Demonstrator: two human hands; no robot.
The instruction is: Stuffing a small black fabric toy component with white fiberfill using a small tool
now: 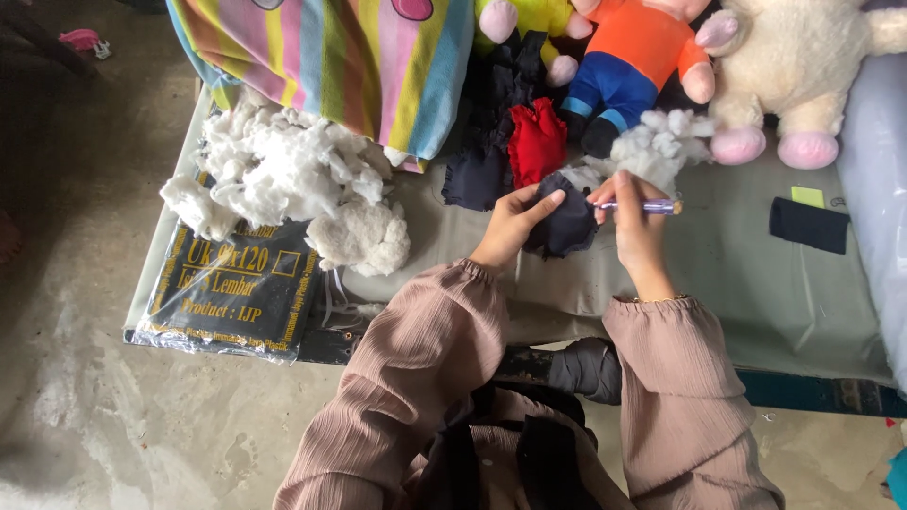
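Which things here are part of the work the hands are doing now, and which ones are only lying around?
In use:
- left hand holding the dark fabric piece
- right hand holding the purple pen
- white stuffing tuft just behind them

Lying about:
- big stuffing pile
- red fabric piece
- cream plush toy
- black packet
- black rectangle

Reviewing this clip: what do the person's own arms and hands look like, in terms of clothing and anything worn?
Both arms wear loose, crinkled long sleeves in dusty pink-brown, gathered into elastic ruffled cuffs at the wrists. The left hand and right hand are bare, without gloves. No rings are visible. A thin band or bracelet may sit at the right cuff, but it is too small to tell.
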